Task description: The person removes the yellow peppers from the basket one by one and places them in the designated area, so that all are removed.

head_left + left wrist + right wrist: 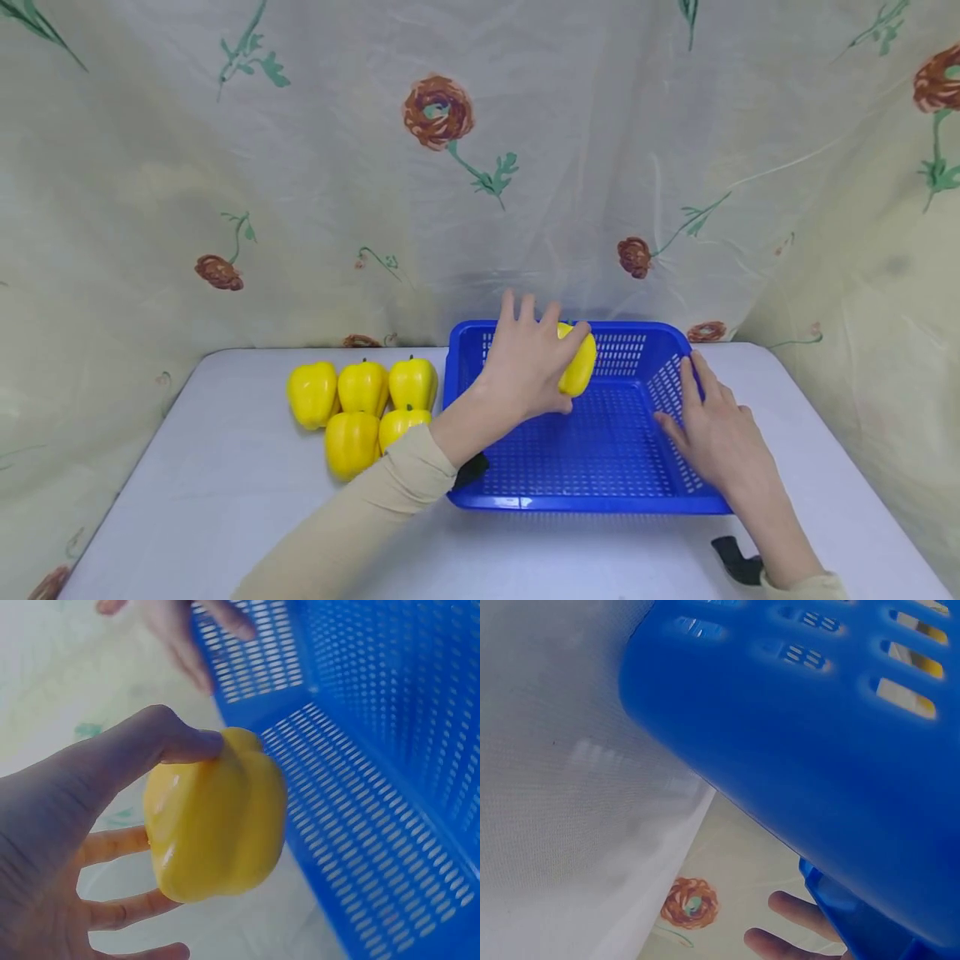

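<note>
My left hand (525,362) holds a yellow bell pepper (579,367) above the blue plastic basket (585,503). In the left wrist view the thumb lies on top of the bell pepper (217,825), with fingers behind it. My right hand (720,433) holds the basket's right rim, thumb on the inner side and the other fingers at the outer side. Two of its fingertips (799,907) show beyond the basket wall (780,757) in the right wrist view. Several more yellow bell peppers (363,387) sit grouped on the table left of the basket; my left forearm partly covers one.
The white table (225,500) carries everything. A floral curtain (330,167) hangs behind the table and along its sides. Dark straps (735,562) show near both wrists. The basket has slotted walls and a perforated floor.
</note>
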`<state>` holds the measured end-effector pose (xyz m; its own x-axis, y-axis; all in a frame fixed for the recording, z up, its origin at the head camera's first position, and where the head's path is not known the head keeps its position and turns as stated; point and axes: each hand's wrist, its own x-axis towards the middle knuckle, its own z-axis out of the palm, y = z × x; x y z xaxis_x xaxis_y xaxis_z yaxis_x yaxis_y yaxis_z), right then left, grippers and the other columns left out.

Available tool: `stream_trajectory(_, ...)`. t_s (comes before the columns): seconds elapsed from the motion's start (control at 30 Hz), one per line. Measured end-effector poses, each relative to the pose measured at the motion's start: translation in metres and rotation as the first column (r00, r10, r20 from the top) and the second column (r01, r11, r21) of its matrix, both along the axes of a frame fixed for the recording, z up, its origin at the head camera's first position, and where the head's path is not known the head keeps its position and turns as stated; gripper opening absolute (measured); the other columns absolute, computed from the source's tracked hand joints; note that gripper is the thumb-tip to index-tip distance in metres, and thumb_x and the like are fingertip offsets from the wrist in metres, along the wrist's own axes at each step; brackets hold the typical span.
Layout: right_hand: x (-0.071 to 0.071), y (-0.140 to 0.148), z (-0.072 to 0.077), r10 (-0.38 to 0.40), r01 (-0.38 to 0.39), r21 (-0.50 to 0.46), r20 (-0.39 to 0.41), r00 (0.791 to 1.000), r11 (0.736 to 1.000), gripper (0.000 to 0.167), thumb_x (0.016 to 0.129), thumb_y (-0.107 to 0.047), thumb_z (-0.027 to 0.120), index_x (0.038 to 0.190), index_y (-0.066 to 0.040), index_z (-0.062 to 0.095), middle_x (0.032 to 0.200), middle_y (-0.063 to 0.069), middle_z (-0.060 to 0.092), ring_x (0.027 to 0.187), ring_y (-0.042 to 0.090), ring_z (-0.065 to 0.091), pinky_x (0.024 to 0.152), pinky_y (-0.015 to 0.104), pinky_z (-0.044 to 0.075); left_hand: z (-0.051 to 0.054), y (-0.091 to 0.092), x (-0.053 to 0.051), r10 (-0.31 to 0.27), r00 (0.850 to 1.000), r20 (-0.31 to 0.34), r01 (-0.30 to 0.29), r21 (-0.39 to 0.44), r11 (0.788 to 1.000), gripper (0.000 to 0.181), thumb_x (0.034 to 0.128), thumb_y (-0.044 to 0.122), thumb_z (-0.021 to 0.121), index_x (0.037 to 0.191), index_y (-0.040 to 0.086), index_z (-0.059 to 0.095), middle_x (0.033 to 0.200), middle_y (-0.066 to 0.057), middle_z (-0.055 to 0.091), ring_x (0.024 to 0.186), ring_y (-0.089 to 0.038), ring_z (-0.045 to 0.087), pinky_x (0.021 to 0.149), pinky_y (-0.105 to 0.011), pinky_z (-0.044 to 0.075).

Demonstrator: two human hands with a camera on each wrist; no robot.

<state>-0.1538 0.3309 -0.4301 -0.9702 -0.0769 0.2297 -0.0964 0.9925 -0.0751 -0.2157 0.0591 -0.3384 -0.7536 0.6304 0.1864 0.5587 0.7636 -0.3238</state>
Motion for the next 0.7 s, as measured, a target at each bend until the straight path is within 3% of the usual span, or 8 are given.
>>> stream_trajectory(0.43,-0.001,0.003,0.000,-0.001,0.001,-0.006,0.018,1.000,1.000,0.087,0.104,-0.033,0.071,0.161,0.016,0.027,0.167,0.042,0.028,0.134,0.069,0.048,0.090,0.085,0.048,0.010,-0.060,0.022,0.030,0.998,-0.046,-0.021,0.193,0.981,0.089,0.0792,0.071,0.081,0.155,0.036,0.050,0.139,-0.007,0.063,0.135,-0.038,0.055,0.124,-0.064,0.039)
stream_trajectory(0.7,-0.002,0.000,-0.001,0.020,-0.020,-0.007,-0.015,1.000,1.000,0.087,0.102,-0.032,0.073,0.159,0.017,0.031,0.165,0.042,0.031,0.130,0.069,0.051,0.087,0.085,0.049,0.011,-0.107,0.038,0.057,0.988,-0.142,-0.012,0.303,0.953,0.088,0.0749,0.073,0.083,0.150,0.033,0.057,0.132,-0.007,0.065,0.131,-0.039,0.056,0.118,-0.066,0.042)
